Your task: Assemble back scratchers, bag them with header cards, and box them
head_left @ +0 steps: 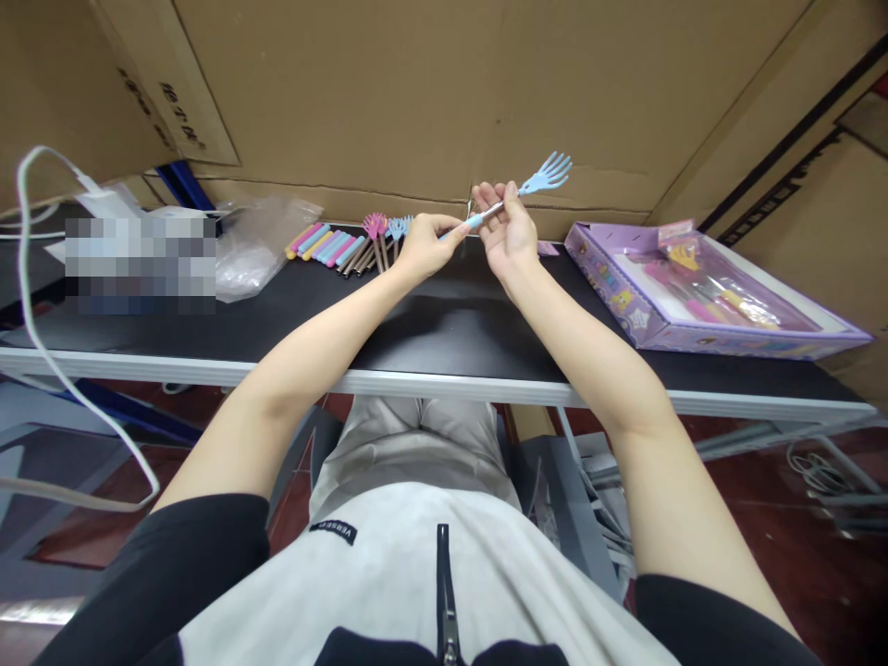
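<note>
A back scratcher [493, 211] with a light blue claw head, a metal shaft and a blue grip is held up over the table, slanting up to the right. My left hand [425, 245] is closed round its blue grip. My right hand [510, 231], palm turned up, pinches the shaft below the claw between thumb and fingers. Beside my left hand lie several metal shafts with pink claw heads [376, 225] and blue claw heads [400, 228]. A row of pink, yellow and blue handles [326, 245] lies left of them.
On the right stands a purple display box [735, 344] with packaged scratchers inside. A clear plastic bag [256, 245] lies on the left, near a white cable [28, 268] that hangs over the table edge. Cardboard [416, 102] walls the back of the black table [458, 338].
</note>
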Demonstrator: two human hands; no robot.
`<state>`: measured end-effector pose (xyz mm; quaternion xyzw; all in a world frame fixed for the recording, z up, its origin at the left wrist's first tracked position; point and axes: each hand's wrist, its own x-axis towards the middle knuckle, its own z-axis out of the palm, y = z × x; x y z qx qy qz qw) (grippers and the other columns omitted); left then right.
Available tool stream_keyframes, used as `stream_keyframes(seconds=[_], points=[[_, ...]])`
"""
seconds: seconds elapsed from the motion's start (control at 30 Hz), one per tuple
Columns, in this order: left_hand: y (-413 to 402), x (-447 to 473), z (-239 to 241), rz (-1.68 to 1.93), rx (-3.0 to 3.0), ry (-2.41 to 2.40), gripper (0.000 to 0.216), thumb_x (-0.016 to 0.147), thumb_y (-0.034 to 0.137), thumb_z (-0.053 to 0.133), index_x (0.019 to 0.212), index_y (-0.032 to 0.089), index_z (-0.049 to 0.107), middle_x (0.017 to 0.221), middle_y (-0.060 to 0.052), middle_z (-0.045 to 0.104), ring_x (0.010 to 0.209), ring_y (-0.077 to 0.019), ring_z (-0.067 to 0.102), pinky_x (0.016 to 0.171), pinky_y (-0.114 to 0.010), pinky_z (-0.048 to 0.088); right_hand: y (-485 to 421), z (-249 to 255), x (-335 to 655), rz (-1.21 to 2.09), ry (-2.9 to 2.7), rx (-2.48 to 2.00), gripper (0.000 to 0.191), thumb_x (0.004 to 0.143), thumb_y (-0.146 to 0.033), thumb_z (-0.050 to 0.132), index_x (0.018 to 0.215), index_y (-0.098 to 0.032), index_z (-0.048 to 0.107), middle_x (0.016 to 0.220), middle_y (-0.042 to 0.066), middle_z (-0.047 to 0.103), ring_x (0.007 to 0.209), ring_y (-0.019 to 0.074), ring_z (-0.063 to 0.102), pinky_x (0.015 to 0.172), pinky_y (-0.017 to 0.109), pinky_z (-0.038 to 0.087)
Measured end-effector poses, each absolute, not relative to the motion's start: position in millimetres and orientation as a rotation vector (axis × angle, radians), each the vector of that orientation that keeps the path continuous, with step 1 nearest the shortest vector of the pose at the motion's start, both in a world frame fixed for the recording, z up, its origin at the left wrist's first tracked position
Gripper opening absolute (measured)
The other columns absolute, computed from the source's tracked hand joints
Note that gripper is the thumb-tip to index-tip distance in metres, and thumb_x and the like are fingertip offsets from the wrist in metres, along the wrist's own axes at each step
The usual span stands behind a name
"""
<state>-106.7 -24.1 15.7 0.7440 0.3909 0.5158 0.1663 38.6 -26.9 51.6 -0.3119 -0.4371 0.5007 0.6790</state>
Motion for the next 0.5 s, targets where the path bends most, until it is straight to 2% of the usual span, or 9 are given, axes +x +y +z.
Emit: stream_keyframes(seconds=[0.13, 0.2, 0.27, 0.37, 0.43, 0.5], points=[[-21.4, -102.1, 10.8, 1.363, 2.116, 1.230, 0.030, 0.101, 0.043, 0.070, 0.100, 0.015, 0.080, 0.093, -0.010, 0.082, 0.099, -0.0264, 0.072, 0.091, -0.034, 0.055, -19.4, 38.5, 38.8, 1.184, -0.852, -0.816, 0.033, 0.116, -0.032, 0.041, 0.095, -0.018, 0.062, 0.112, 0.008, 0.080, 0.120, 0.0154, 0.078, 0.100, 0.032, 0.062], [-18.2, -99.0, 6.4, 1.279, 2.118, 1.267, 0.026, 0.101, 0.038, 0.070, 0.103, 0.014, 0.080, 0.095, -0.010, 0.083, 0.100, -0.0266, 0.073, 0.095, -0.035, 0.056, -13.3, 30.3, 40.7, 1.189, -0.842, -0.919, 0.032, 0.114, -0.040, 0.051, 0.093, -0.019, 0.063, 0.103, 0.006, 0.081, 0.111, 0.0166, 0.080, 0.099, 0.035, 0.063], [-16.5, -95.8, 1.8, 1.198, 2.135, 1.285, 0.024, 0.100, 0.029, 0.067, 0.112, 0.013, 0.080, 0.106, -0.012, 0.083, 0.107, -0.0277, 0.073, 0.101, -0.036, 0.055, -6.4, 23.7, 43.9, 1.176, -0.907, -1.011, 0.033, 0.108, -0.049, 0.063, 0.091, -0.020, 0.063, 0.095, 0.005, 0.081, 0.103, 0.0194, 0.081, 0.096, 0.039, 0.066], [-20.5, -91.8, -3.3, 1.069, 2.235, 1.308, 0.044, 0.095, 0.014, 0.064, 0.137, 0.012, 0.073, 0.128, -0.015, 0.080, 0.117, -0.0301, 0.074, 0.109, -0.040, 0.054, 2.0, 18.4, 50.1, 1.164, -0.956, -1.108, 0.035, 0.105, -0.053, 0.068, 0.089, -0.021, 0.063, 0.082, 0.005, 0.079, 0.093, 0.0212, 0.082, 0.088, 0.041, 0.069], [-26.8, -90.1, -4.6, 0.948, 2.360, 1.295, 0.065, 0.090, 0.011, 0.065, 0.154, 0.014, 0.063, 0.133, -0.015, 0.078, 0.119, -0.0317, 0.074, 0.110, -0.041, 0.054, 5.0, 17.2, 54.2, 1.153, -0.947, -1.161, 0.033, 0.106, -0.049, 0.067, 0.088, -0.021, 0.062, 0.075, 0.003, 0.076, 0.086, 0.0205, 0.082, 0.083, 0.038, 0.069], [-32.9, -89.4, -4.3, 0.791, 2.506, 1.255, 0.071, 0.089, 0.013, 0.066, 0.159, 0.017, 0.059, 0.132, -0.014, 0.078, 0.121, -0.0333, 0.074, 0.110, -0.042, 0.054, 6.6, 16.5, 58.0, 1.129, -0.950, -1.208, 0.031, 0.107, -0.045, 0.067, 0.087, -0.022, 0.062, 0.069, 0.002, 0.073, 0.080, 0.0198, 0.082, 0.079, 0.035, 0.069]])
